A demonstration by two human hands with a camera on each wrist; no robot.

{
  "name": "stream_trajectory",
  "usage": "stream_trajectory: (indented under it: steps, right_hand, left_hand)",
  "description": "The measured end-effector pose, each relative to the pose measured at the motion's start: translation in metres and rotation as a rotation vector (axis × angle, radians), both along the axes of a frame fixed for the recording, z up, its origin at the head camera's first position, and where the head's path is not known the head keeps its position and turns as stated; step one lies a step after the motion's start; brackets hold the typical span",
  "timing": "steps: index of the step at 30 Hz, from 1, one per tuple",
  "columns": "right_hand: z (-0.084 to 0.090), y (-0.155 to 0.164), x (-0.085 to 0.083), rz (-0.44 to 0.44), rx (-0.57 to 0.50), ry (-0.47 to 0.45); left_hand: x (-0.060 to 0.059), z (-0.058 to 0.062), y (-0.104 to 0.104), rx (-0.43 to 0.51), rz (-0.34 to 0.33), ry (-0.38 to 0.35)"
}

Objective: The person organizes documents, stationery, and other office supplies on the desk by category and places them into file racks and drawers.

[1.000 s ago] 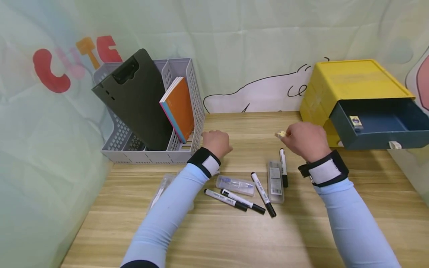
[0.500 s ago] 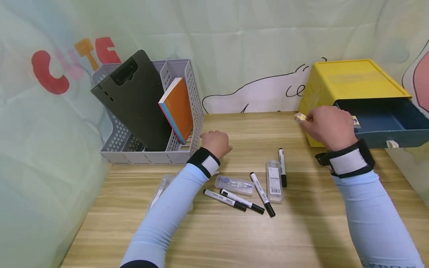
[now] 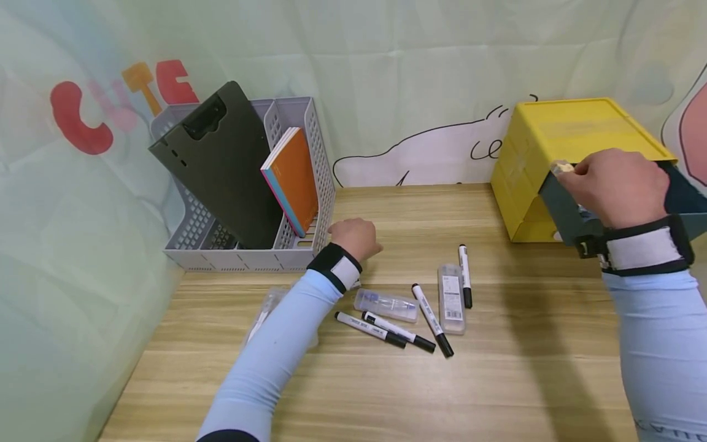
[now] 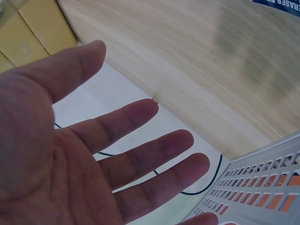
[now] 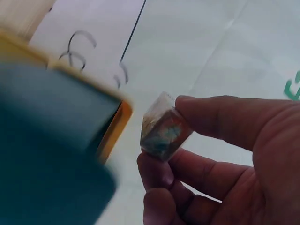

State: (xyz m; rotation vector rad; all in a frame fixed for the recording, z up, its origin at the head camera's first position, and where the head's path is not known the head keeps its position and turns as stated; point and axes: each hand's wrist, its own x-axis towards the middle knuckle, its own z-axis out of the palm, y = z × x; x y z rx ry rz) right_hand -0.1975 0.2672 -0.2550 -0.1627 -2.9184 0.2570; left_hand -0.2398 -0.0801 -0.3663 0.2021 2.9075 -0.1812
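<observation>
Right hand pinched a small eraser between thumb and fingertips, other fingers curled under it; the eraser sat at the tips of those fingers, just above the near left corner of the open dark blue drawer of the yellow drawer box; in the right wrist view the eraser looked wrapped in clear film with a blurred coloured label, drawer edge just left of the fingertips, not touching; contents of the drawer under the hand hidden. Left hand lay relaxed on the wooden desk, fingers straight and spread, gripping nothing; the grey mesh file rack stood just beside those fingers on their far-left side; whether the fingertips touched the rack could not be told. In the rack a dark clipboard and an orange notebook leaned tilted. Behind the left wrist, toward the person, lay 4 black-and-white markers and 2 clear plastic cases, well apart from the right hand's fingers; another clear case lay partly under the left sleeve.
</observation>
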Motion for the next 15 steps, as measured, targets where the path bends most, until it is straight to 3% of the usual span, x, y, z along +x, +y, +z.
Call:
stream_trajectory:
  steps: [10,15]
  right_hand:
    - [-0.012,0.032,-0.009,-0.190,0.036,-0.087]
    - [-0.019,0.039,-0.014,-0.233,0.048,-0.089]
  left_hand:
    - [0.001,-0.002,-0.002,0.004,0.002,0.011]
    - [0.003,-0.002,-0.002,0.013,-0.004,0.016]
